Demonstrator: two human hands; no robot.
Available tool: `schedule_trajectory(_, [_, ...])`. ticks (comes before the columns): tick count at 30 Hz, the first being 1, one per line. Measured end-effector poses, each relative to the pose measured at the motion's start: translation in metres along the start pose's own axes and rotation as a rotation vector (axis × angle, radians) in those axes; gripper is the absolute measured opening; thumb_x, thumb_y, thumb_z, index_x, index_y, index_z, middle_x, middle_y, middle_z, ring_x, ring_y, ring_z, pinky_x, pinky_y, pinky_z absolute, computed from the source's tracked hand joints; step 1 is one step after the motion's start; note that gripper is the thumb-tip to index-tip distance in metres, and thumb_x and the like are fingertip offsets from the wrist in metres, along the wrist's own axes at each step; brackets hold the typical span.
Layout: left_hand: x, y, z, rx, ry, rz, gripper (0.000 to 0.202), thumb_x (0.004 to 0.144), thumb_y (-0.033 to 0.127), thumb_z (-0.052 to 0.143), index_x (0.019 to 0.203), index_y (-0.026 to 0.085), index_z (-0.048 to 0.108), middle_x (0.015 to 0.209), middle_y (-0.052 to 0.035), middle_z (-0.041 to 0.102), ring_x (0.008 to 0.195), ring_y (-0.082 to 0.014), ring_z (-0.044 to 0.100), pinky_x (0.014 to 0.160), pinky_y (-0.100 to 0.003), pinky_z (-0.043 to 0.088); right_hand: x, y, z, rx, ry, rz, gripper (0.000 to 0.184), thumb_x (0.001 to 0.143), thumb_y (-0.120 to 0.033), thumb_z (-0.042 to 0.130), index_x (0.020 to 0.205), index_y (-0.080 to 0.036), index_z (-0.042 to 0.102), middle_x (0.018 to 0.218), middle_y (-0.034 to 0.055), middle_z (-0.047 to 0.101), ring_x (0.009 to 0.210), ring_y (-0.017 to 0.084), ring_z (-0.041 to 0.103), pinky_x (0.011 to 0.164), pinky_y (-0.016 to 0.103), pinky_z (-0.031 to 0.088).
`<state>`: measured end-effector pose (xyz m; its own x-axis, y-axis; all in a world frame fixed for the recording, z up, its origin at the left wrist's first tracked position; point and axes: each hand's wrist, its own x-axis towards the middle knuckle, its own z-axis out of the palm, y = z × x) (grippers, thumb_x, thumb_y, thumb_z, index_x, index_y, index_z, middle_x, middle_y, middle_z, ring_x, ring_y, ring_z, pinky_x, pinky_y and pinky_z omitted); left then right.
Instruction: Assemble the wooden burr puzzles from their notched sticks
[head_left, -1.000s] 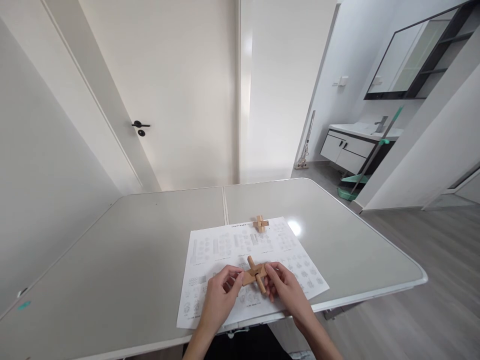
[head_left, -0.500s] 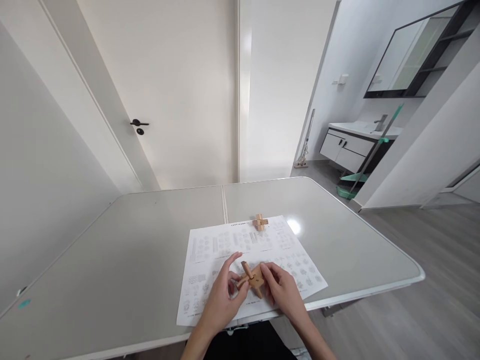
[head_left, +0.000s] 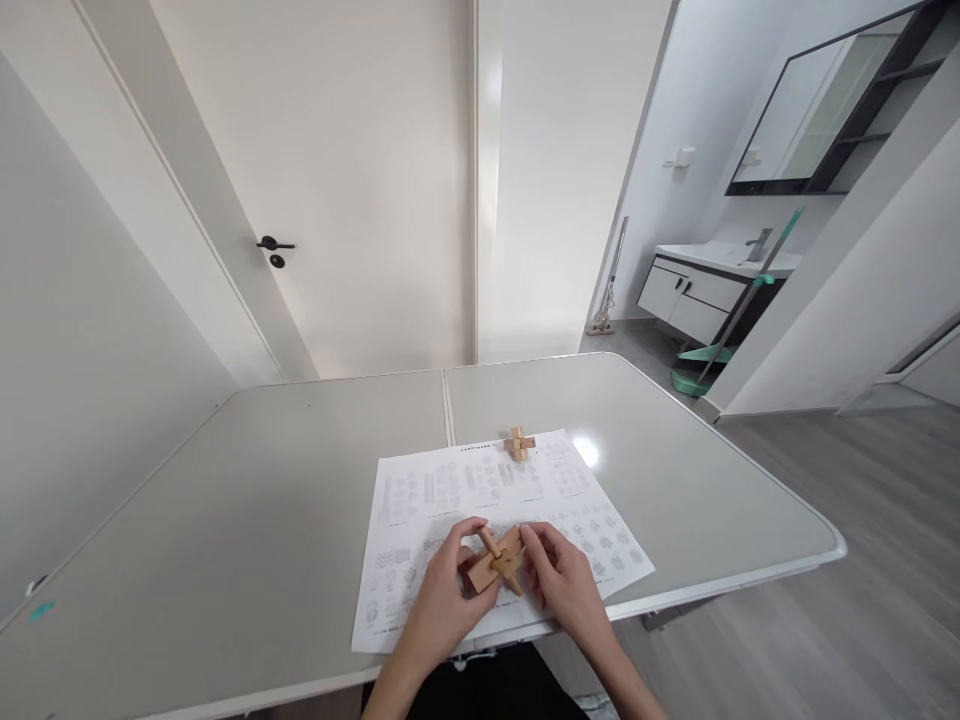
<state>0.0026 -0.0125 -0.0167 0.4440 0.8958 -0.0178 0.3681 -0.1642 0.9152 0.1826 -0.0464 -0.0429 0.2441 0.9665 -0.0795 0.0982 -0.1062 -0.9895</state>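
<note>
Both hands hold a wooden interlocking puzzle (head_left: 504, 560) over a printed sheet, near the table's front edge. Its flat pieces cross one another, and a narrow piece sticks up toward the upper left. My left hand (head_left: 448, 580) is closed on the left side, with the index finger at the tip of the narrow piece and the thumb low by the flat piece. My right hand (head_left: 556, 572) pinches the puzzle's right end between thumb and fingers. Beyond the hands, a second wooden puzzle (head_left: 519, 444), cross-shaped, rests at the sheet's top edge.
The instruction sheet (head_left: 397, 590) with rows of small diagrams lies on the grey table (head_left: 225, 530). A closed door (head_left: 360, 180) stands behind the table. To the right are a washbasin cabinet (head_left: 694, 295), a mop (head_left: 611, 290) and a green dustpan (head_left: 690, 383).
My left index finger has come down from its raised position onto the narrow piece. The held puzzle has turned slightly, showing more of its left flat piece. My right hand has barely moved.
</note>
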Motion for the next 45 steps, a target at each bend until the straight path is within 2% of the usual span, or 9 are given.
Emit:
schedule_trajectory(2, [0.001,-0.002,0.0,-0.031,0.033,-0.011,0.053,0.087,0.033,0.066,0.135,0.026,0.044,0.096,-0.0027,0.068,0.075,-0.0175,0.063,0.071,-0.029,0.05,-0.003,0.0,0.0,0.009,-0.004,-0.002,0.049,0.091,-0.072,0.049,0.091,-0.025,0.064,0.06,-0.0018,0.055,0.045,0.018,0.047,0.045,0.029,0.038])
schedule_trajectory(6, [0.003,-0.008,0.002,-0.107,0.116,-0.01,0.053,0.088,0.036,0.066,0.133,0.027,0.041,0.123,-0.0076,0.064,0.08,-0.0166,0.068,0.074,-0.031,0.054,-0.011,-0.002,0.001,-0.065,-0.056,-0.129,0.043,0.094,-0.064,0.053,0.096,-0.022,0.065,0.073,0.0019,0.061,0.063,0.019,0.056,0.057,0.029,0.044])
schedule_trajectory(13, [0.005,-0.014,0.005,-0.125,0.17,0.01,0.053,0.085,0.031,0.068,0.13,0.026,0.042,0.125,-0.0077,0.063,0.081,-0.0166,0.069,0.074,-0.032,0.056,-0.015,-0.005,-0.001,-0.143,-0.156,-0.236,0.038,0.095,-0.056,0.056,0.106,-0.023,0.072,0.092,0.0068,0.068,0.077,0.022,0.061,0.064,0.03,0.045])
schedule_trajectory(18, [0.001,-0.009,0.004,-0.117,0.159,0.007,0.053,0.084,0.03,0.068,0.13,0.027,0.042,0.12,-0.0064,0.064,0.079,-0.0163,0.068,0.072,-0.031,0.054,-0.015,-0.004,-0.001,-0.16,-0.181,-0.256,0.034,0.097,-0.052,0.056,0.108,-0.025,0.073,0.093,0.0065,0.07,0.075,0.022,0.061,0.065,0.03,0.044])
schedule_trajectory(23, [-0.002,-0.002,0.0,-0.072,0.087,-0.007,0.054,0.082,0.032,0.072,0.128,0.025,0.044,0.09,-0.0005,0.066,0.074,-0.0171,0.062,0.07,-0.031,0.051,-0.013,-0.003,-0.003,-0.131,-0.177,-0.26,0.033,0.1,-0.049,0.052,0.111,-0.026,0.073,0.094,0.006,0.071,0.079,0.023,0.062,0.069,0.03,0.045])
schedule_trajectory(27, [-0.004,0.002,-0.003,-0.077,0.057,-0.006,0.073,0.072,0.033,0.084,0.134,0.027,0.046,0.103,-0.0037,0.066,0.078,-0.0171,0.058,0.073,-0.031,0.05,-0.013,-0.002,-0.005,-0.105,-0.184,-0.252,0.033,0.102,-0.047,0.049,0.113,-0.026,0.072,0.095,0.0061,0.07,0.082,0.023,0.063,0.071,0.03,0.045])
schedule_trajectory(31, [-0.004,0.004,-0.005,-0.115,-0.024,-0.048,0.094,0.067,0.034,0.089,0.147,0.028,0.039,0.103,-0.0046,0.067,0.079,-0.0183,0.058,0.074,-0.032,0.051,-0.013,-0.001,-0.008,-0.077,-0.186,-0.228,0.034,0.103,-0.047,0.048,0.114,-0.025,0.071,0.092,0.0054,0.069,0.078,0.022,0.062,0.07,0.03,0.045])
schedule_trajectory(36, [-0.005,0.005,-0.007,-0.155,-0.051,-0.045,0.09,0.07,0.034,0.088,0.146,0.03,0.041,0.145,-0.0128,0.051,0.102,-0.0246,0.063,0.088,-0.038,0.052,-0.012,0.0,-0.011,-0.046,-0.225,-0.232,0.036,0.103,-0.049,0.048,0.113,-0.022,0.07,0.086,0.0042,0.065,0.076,0.02,0.059,0.069,0.029,0.044])
schedule_trajectory(45, [-0.005,-0.001,-0.006,-0.209,-0.087,-0.069,0.094,0.069,0.036,0.088,0.15,0.029,0.041,0.144,-0.0117,0.054,0.11,-0.0283,0.062,0.092,-0.039,0.052,-0.013,0.0,-0.012,-0.034,-0.246,-0.229,0.036,0.102,-0.05,0.051,0.11,-0.021,0.07,0.077,0.0017,0.059,0.072,0.019,0.056,0.068,0.028,0.043])
